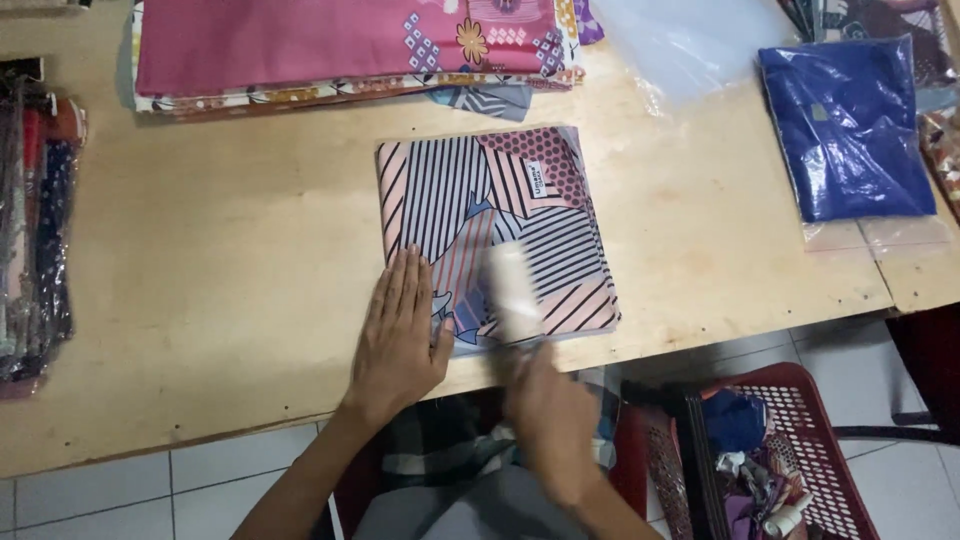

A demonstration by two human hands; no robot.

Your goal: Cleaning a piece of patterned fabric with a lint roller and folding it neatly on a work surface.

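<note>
On table (pixel 200 300): one striped folded cloth (pixel 495 225), two hands; left hand (pixel 400 340) flat.

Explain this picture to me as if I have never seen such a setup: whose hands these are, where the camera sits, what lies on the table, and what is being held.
There is no machine here. A person wears a camera on the head, so the single picture looks down at that person's own two bare hands and a wooden table.

The left hand lies flat, fingers spread, on the near left corner of a folded square cloth with stripes in pink, blue and black. The right hand is blurred by motion at the near edge of the cloth; a pale blurred thing lies just above it, and I cannot tell what it is or whether the hand holds it.

Further back lies a stack of pink patterned cloths. To the right is a blue cloth in a clear bag. Bagged cloths lie at the left edge. Beside the table stands a red plastic basket.
</note>
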